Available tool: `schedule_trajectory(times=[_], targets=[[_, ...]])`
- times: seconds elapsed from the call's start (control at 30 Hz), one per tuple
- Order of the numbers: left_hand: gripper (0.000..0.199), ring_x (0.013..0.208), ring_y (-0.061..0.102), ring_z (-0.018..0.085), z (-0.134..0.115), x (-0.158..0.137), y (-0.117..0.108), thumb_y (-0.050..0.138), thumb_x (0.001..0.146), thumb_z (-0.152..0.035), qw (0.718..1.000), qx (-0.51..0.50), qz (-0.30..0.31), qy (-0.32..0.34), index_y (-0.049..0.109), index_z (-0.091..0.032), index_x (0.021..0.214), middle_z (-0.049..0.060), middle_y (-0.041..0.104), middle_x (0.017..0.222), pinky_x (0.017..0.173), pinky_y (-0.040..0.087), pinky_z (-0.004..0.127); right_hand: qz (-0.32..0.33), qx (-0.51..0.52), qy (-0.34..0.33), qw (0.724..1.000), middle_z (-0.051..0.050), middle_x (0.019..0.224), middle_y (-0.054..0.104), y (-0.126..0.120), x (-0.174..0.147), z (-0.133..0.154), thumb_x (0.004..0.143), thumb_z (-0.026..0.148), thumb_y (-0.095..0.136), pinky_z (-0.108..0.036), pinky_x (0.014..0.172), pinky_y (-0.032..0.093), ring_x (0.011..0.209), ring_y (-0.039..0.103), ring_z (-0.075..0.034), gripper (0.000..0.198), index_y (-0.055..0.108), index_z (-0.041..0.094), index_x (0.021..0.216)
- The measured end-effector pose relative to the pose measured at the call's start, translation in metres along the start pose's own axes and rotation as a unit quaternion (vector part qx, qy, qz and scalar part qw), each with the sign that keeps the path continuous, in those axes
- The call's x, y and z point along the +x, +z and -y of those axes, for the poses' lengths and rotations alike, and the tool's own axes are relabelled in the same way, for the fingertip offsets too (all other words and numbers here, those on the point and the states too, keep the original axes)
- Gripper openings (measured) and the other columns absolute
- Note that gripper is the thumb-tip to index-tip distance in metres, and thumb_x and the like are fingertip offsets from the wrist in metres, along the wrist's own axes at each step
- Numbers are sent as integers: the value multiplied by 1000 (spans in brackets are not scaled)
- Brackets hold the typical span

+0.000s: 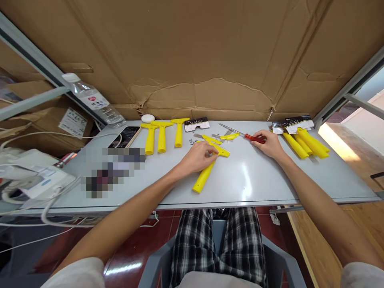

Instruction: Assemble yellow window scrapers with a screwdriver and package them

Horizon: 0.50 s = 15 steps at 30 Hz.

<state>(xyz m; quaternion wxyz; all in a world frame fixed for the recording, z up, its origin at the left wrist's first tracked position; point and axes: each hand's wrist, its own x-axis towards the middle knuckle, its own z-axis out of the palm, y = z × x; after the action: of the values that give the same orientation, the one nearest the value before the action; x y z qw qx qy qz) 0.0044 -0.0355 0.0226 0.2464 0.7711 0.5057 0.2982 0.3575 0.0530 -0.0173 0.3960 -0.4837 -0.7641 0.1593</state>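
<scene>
My left hand [198, 157] is closed on a yellow T-shaped scraper [204, 177], gripping it near its head; the handle slants down toward the table's front edge. In my right hand [269, 144] is a screwdriver with a red handle [251, 137], its shaft pointing up and left. Between the hands and slightly behind them lies a loose yellow scraper piece [229, 137] beside thin blades. Another yellow piece [210, 139] with a blade rests just behind my left hand. My left fingers partly hide the scraper head.
Several yellow scrapers [161, 138] stand in a row at the back left, near a black-and-white card [197, 124] and a phone [125, 137]. Packaged scrapers [312, 144] lie at right. A bottle [95, 100] leans at left; cardboard [204, 52] walls the back.
</scene>
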Motion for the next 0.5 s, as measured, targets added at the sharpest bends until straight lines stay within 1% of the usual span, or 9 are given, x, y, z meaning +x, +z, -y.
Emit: schedule_trajectory(times=[0.07,0.1,0.17,0.23,0.3,0.33,0.4,0.5], targets=[[23,75,61,19,2,1,-6,77,88,-21,1000,-11,23,13,91,-27,105,6,75,97,87,51,36,8,-2,-2,1000,-6,102,82,1,-1,-3,85,41,81,-48,85,61,90,73,-29,16,76,30,95],[28,78,63,19,2,1,-10,75,89,-21,998,-11,48,27,90,-28,111,7,76,103,87,51,35,9,-4,-3,1000,-6,102,82,2,-1,-5,85,40,81,-48,85,61,89,73,-29,16,76,29,96],[33,89,67,21,4,3,-19,72,92,-23,990,-9,120,69,90,-31,118,8,76,111,88,51,33,8,-11,-5,1000,-6,102,82,2,0,-6,85,39,81,-47,85,60,90,73,-29,16,76,29,96],[32,94,69,22,6,5,-25,71,97,-28,975,-13,191,114,90,-33,121,8,78,110,88,51,32,9,-16,-7,1000,-6,103,82,2,0,-6,85,39,80,-47,85,60,90,73,-29,17,76,28,97],[30,95,71,22,8,6,-28,68,103,-32,962,-24,230,142,89,-33,124,7,82,106,88,51,33,9,-18,-9,1000,-7,104,82,1,1,-6,85,40,80,-47,84,60,90,73,-29,18,76,27,98],[30,96,72,22,9,7,-27,67,105,-34,960,-22,235,149,89,-33,126,7,83,107,89,51,33,8,-19,-10,1000,-7,105,82,1,1,-5,84,40,80,-47,84,60,90,73,-29,20,76,27,98],[31,99,72,23,10,7,-23,64,108,-34,961,4,226,160,86,-31,130,8,84,112,92,52,35,4,-23,-12,1000,-8,106,82,1,1,-5,84,42,81,-47,84,60,91,73,-29,22,76,26,99],[36,101,71,25,12,5,-9,56,114,-39,965,79,190,165,84,-28,133,10,82,114,95,52,39,0,-29,-20,999,-8,105,81,2,1,-7,84,43,82,-48,83,60,91,73,-29,23,77,26,99]])
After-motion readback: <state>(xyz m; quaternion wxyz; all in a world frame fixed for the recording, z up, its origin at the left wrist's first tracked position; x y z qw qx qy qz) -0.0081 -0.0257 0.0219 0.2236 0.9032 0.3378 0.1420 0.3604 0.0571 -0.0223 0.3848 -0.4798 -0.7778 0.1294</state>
